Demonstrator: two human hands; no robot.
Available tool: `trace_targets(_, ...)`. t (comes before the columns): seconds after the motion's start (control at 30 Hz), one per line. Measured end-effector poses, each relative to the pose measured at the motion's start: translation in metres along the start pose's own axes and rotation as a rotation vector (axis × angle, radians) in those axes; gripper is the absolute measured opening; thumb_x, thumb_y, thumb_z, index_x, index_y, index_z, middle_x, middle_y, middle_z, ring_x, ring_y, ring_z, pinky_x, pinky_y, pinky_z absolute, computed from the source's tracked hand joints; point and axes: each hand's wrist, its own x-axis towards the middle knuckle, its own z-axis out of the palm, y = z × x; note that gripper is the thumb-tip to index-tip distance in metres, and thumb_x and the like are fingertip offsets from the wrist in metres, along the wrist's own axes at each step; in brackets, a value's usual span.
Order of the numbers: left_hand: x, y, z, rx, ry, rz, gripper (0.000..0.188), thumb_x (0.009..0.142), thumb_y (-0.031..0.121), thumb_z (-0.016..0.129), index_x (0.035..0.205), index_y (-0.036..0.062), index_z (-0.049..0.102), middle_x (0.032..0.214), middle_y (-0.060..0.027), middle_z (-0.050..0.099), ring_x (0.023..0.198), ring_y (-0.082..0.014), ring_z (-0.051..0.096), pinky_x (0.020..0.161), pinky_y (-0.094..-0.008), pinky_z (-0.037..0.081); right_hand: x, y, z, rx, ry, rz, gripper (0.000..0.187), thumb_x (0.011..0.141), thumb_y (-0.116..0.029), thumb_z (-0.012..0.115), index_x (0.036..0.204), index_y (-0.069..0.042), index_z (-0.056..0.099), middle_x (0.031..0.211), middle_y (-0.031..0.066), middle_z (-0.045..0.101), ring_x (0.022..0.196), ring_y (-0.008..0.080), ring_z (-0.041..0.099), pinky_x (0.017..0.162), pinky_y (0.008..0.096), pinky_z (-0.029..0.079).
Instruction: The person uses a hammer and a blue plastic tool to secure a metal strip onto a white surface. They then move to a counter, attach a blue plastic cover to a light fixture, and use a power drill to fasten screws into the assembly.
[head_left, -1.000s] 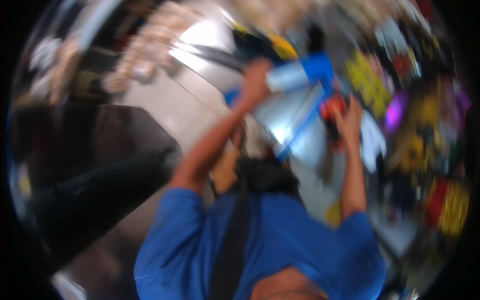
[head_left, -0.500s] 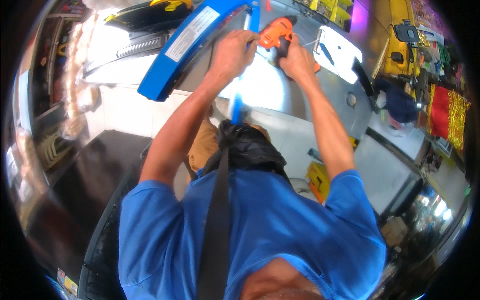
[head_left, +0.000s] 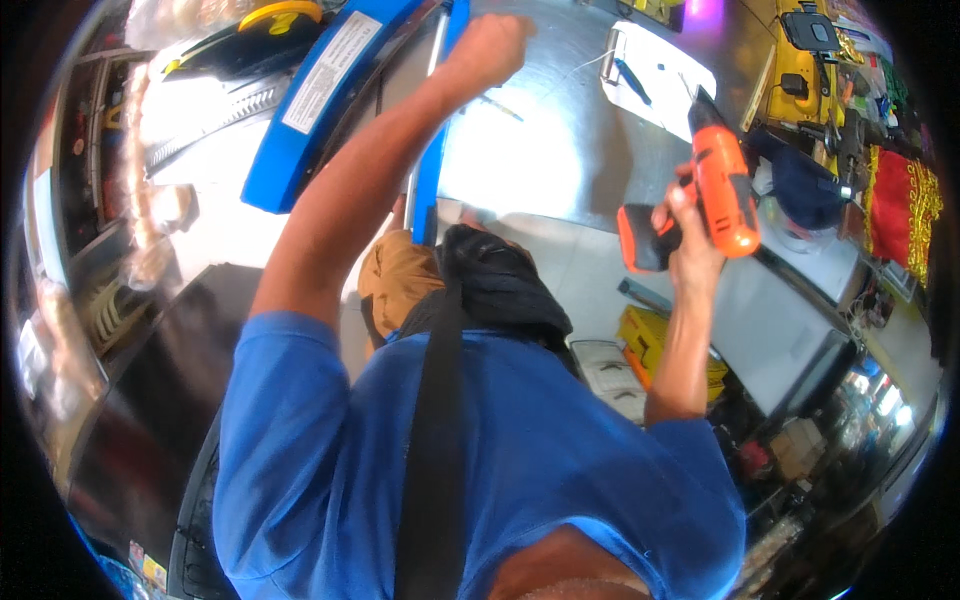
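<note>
My right hand point(head_left: 688, 228) is wrapped round the handle of an orange and black cordless drill point(head_left: 722, 180), raised at the right with its chuck end away from me. My left hand point(head_left: 492, 50) is closed over the metal worktable point(head_left: 560, 60), beside the far end of a blue bar point(head_left: 430, 165) with a silvery edge. What its fingers hold, if anything, is hidden. Left of that forearm lies a long blue housing point(head_left: 275, 160) with a white label. A small thin rod-like piece point(head_left: 503, 108) lies on the table near my left wrist.
A white clipboard point(head_left: 660, 65) with a dark pen-like tool on it lies beyond the drill. A yellow box point(head_left: 650, 340) stands low at the right. A dark cap point(head_left: 800, 190) and a red-gold cloth point(head_left: 895, 215) are farther right. A dark surface point(head_left: 150, 370) stretches along the left.
The drill, in my right hand, has moved right and toward me, away from the blue bar. My left hand has shifted farther away and closed. The view has shifted slightly.
</note>
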Motion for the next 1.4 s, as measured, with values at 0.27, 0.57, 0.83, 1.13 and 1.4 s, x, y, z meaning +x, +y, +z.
trace_targets(0.27,0.057,0.02,0.038,0.163,-0.03,-0.174,0.02,0.088,0.014,0.061,0.093,-0.0002,0.074,0.095,-0.0259,0.072,0.086,-0.0403,0.073,0.08,-0.048,0.06,-0.049,0.072,-0.016,-0.208,0.052,0.178,0.04,0.089,-0.004,0.073,0.127,-0.003,0.06,0.094,0.0022,0.064,0.069,0.0085,0.058,0.064,0.0249,0.05)
trace_targets(0.57,0.005,0.037,0.008,-0.43,0.032,-0.185,0.022,0.092,0.018,0.065,0.094,-0.0034,0.069,0.084,-0.0223,0.07,0.079,-0.0314,0.072,0.071,-0.0412,0.055,-0.037,0.073,-0.004,-0.372,-0.055,-0.057,0.034,0.09,-0.005,0.071,0.122,-0.002,0.063,0.088,0.0015,0.062,0.073,0.0105,0.059,0.065,0.0271,0.049)
trace_targets(0.83,-0.119,0.043,-0.07,-1.59,0.258,-0.576,0.024,0.099,0.02,0.065,0.11,-0.002,0.065,0.09,-0.0055,0.066,0.075,-0.0132,0.062,0.067,-0.0273,0.051,-0.01,0.002,0.062,-0.25,-0.213,-0.285,0.045,0.083,0.0,0.077,0.118,-0.001,0.048,0.093,0.008,0.06,0.074,0.0144,0.065,0.069,0.028,0.054)
trace_targets(1.13,-0.144,0.015,-0.121,-2.095,0.556,-0.609,0.02,0.099,0.019,0.067,0.11,0.0032,0.064,0.096,-0.0045,0.067,0.083,-0.0114,0.064,0.079,-0.0255,0.056,-0.022,-0.033,0.162,-0.094,-0.257,-0.304,0.042,0.084,-0.01,0.076,0.119,0.001,0.055,0.079,0.0078,0.067,0.068,0.0152,0.064,0.059,0.0264,0.049)
trace_targets(1.4,-0.149,-0.012,-0.136,-2.371,0.733,-0.598,0.02,0.098,0.022,0.068,0.108,0.0057,0.066,0.093,-0.0017,0.065,0.083,-0.0108,0.061,0.078,-0.0244,0.053,-0.029,-0.031,0.197,-0.309,-0.39,-0.212,0.04,0.091,-0.022,0.07,0.12,0.003,0.059,0.08,0.0062,0.068,0.07,0.0138,0.062,0.063,0.0255,0.048)
